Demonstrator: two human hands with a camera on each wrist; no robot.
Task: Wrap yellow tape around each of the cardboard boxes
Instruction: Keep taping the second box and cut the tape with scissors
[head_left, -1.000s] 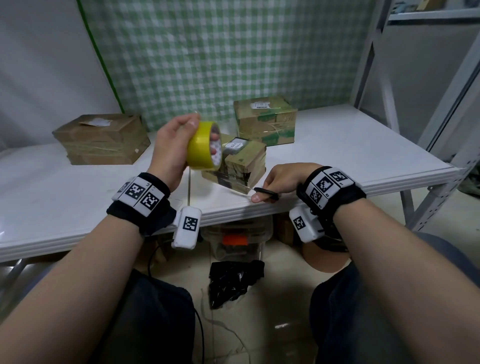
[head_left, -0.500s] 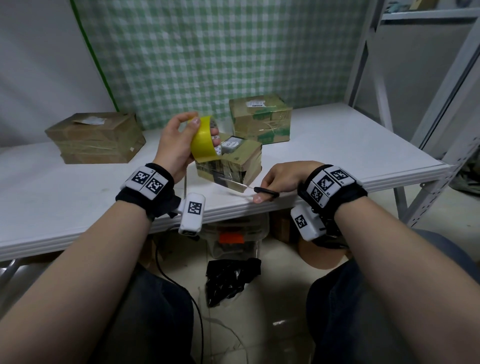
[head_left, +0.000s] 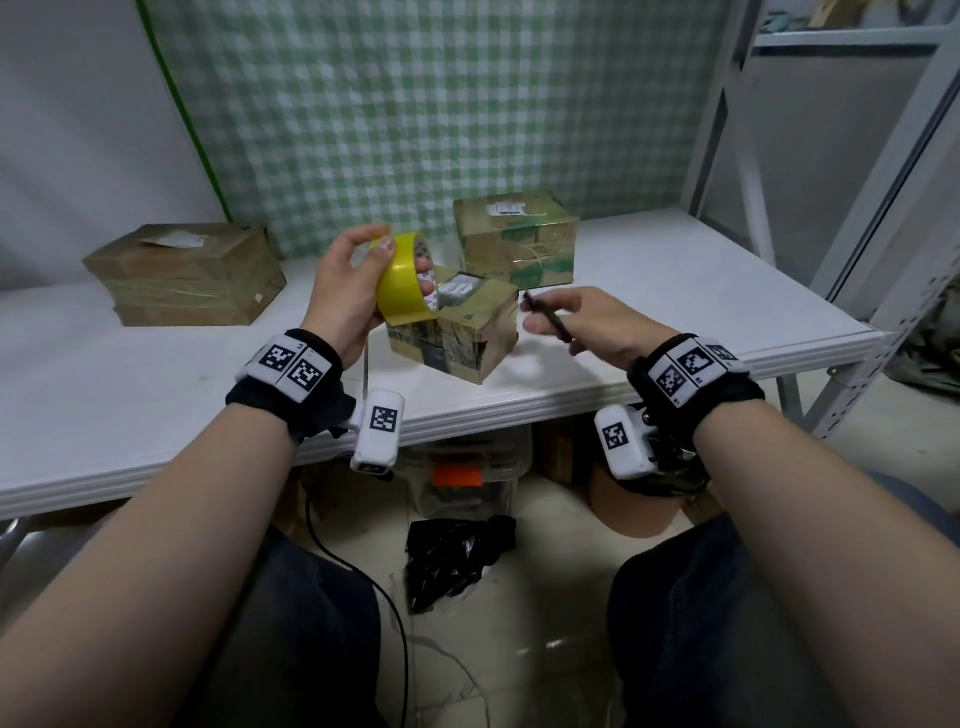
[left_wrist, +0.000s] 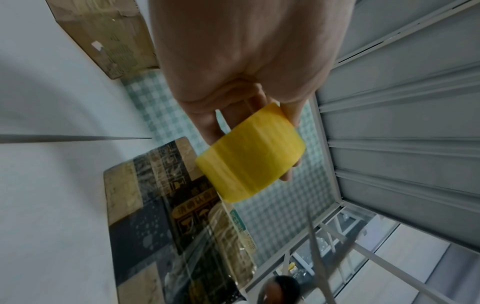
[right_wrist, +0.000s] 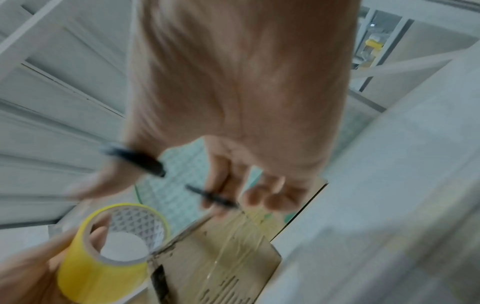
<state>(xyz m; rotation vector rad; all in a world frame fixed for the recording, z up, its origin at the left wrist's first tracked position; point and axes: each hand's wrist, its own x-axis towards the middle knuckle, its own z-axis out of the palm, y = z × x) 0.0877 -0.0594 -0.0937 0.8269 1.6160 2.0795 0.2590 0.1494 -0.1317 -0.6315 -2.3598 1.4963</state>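
Note:
My left hand grips a yellow tape roll, thumb on the outer face and fingers through the core, just above the near left corner of a small printed cardboard box. The roll hangs over that box in the left wrist view. My right hand hovers to the right of the box and holds black-handled scissors; fingers curl through the handles. A taller taped box stands behind, and a flat wide box lies far left.
All boxes sit on a white table against a green checked backdrop. A grey metal shelf frame rises at the right. Under the table are a clear bin and a black bag on the floor.
My right hand has lifted off the table's front edge with the scissors and moved up and right of the small box. The left hand keeps the roll over the box.

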